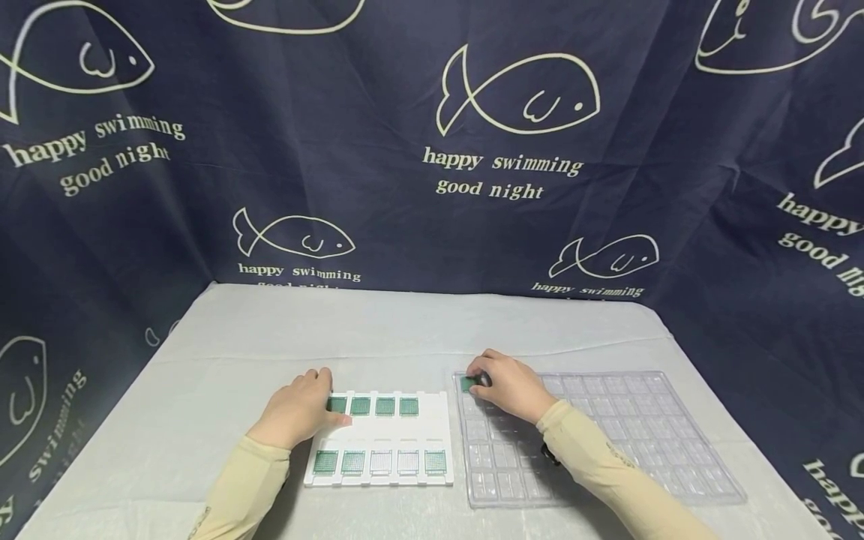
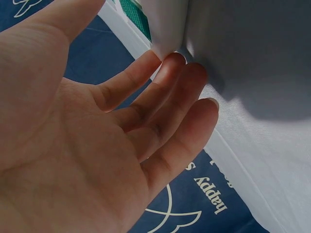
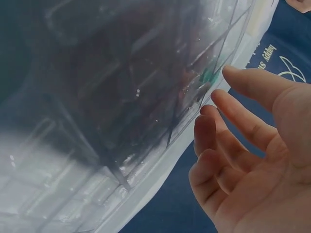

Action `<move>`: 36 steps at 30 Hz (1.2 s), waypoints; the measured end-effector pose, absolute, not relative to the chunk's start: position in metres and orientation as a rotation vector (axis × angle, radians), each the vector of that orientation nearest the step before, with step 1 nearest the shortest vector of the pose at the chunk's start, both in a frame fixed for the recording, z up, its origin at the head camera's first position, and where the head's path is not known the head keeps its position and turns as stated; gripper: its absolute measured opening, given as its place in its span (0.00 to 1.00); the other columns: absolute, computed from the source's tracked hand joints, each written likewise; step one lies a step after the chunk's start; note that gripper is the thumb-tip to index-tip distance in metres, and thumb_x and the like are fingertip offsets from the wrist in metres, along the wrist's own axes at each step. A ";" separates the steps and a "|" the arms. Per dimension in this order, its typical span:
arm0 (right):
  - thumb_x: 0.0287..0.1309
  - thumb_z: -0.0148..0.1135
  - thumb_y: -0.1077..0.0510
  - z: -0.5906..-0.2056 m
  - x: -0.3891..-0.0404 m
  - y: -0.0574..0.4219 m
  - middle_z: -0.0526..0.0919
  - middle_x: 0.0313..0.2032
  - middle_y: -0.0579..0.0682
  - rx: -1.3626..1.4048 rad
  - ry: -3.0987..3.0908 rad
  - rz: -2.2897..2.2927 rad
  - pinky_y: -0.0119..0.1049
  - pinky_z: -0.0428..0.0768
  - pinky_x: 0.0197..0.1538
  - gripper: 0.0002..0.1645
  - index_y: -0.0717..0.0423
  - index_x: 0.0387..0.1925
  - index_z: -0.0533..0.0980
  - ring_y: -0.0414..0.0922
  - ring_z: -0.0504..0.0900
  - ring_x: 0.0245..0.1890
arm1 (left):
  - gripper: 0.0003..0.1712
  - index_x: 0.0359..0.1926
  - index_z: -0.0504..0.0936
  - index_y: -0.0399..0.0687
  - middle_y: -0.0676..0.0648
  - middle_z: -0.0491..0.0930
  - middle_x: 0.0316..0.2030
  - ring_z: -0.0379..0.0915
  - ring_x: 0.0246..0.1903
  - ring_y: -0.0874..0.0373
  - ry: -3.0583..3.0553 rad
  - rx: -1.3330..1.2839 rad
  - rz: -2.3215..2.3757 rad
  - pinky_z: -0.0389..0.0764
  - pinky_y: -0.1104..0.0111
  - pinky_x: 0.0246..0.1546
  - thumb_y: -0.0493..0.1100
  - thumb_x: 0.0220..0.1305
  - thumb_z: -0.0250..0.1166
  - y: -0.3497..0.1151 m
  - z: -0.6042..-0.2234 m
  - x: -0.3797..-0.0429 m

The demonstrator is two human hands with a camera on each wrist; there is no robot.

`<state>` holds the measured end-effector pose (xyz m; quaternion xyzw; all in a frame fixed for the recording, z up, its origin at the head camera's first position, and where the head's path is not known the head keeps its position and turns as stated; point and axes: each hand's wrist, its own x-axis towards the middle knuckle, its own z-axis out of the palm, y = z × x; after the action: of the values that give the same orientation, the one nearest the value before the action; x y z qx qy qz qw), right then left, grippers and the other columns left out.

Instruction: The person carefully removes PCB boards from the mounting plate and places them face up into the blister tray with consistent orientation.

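Note:
My left hand (image 1: pixel 300 409) grips the left edge of a white tray (image 1: pixel 385 430), its thumb lying over the top and its fingertips (image 2: pixel 172 60) against the outer side. Two rows of small green circuit boards (image 1: pixel 385 406) sit in that tray; two in the front row look paler. Over the far left corner of a clear plastic compartment tray (image 1: pixel 607 427), my right hand (image 1: pixel 509 384) has its thumb and fingers around a small green board (image 1: pixel 466 385). In the right wrist view the board (image 3: pixel 209 76) appears in the corner cell, just beyond slightly parted fingertips.
Both trays lie side by side on a pale cloth-covered table (image 1: pixel 337 322), a narrow gap between them. Dark blue curtains (image 1: pixel 391 135) with fish drawings stand behind and at both sides. A dark band (image 1: pixel 550 454) shows at the right wrist.

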<state>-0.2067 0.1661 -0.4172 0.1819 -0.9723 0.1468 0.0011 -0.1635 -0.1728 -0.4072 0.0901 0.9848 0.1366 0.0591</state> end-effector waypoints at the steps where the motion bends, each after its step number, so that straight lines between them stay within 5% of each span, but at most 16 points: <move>1: 0.55 0.76 0.52 -0.417 -0.206 0.166 0.84 0.44 0.44 0.574 -3.054 0.459 0.46 0.83 0.48 0.14 0.48 0.43 0.84 0.44 0.84 0.40 | 0.37 0.45 0.75 0.37 0.43 0.76 0.34 0.71 0.33 0.51 2.983 0.273 0.411 0.77 0.54 0.35 0.60 0.48 0.79 -0.173 -0.407 -0.163; 36: 0.61 0.71 0.49 -0.399 -0.191 0.106 0.86 0.51 0.45 0.930 -2.933 0.420 0.45 0.84 0.50 0.20 0.48 0.53 0.81 0.47 0.86 0.51 | 0.38 0.48 0.75 0.36 0.42 0.77 0.36 0.72 0.34 0.50 2.979 0.263 0.422 0.79 0.52 0.38 0.60 0.49 0.79 -0.173 -0.408 -0.165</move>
<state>-0.1910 0.1056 -0.3986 0.2995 -0.9443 0.1354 0.0181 -0.1645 -0.1727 -0.4083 0.0871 0.9845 0.1395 0.0608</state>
